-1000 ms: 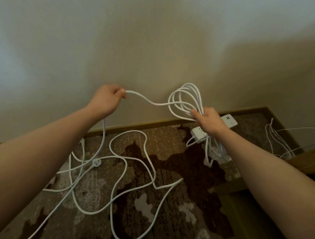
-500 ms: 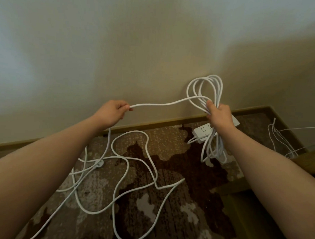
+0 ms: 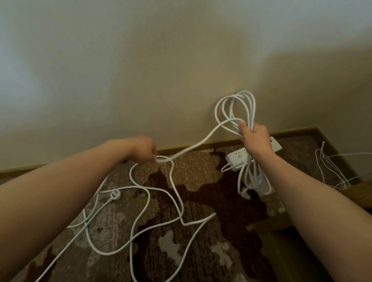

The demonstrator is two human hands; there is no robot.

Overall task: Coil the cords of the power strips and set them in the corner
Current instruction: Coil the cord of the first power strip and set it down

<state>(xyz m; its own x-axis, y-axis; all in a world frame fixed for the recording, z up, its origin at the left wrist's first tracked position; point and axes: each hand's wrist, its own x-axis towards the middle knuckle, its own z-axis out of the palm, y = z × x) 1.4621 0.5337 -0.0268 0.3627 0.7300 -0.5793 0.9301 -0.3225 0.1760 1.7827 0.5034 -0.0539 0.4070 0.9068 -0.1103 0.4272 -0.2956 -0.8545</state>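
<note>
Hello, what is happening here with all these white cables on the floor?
A person is coiling the cord of a power strip. The right hand grips a bundle of finished loops, held up near the wall, with the white power strip behind the wrist. The left hand pinches the next stretch of the loose cord. Much cord still lies tangled on the patterned carpet, with a round plug among it. Nothing is set in the corner yet.

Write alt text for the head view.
A right hand grips a coil of white cord above a white power strip, while the left hand pinches the loose cord trailing over patterned carpet.
</note>
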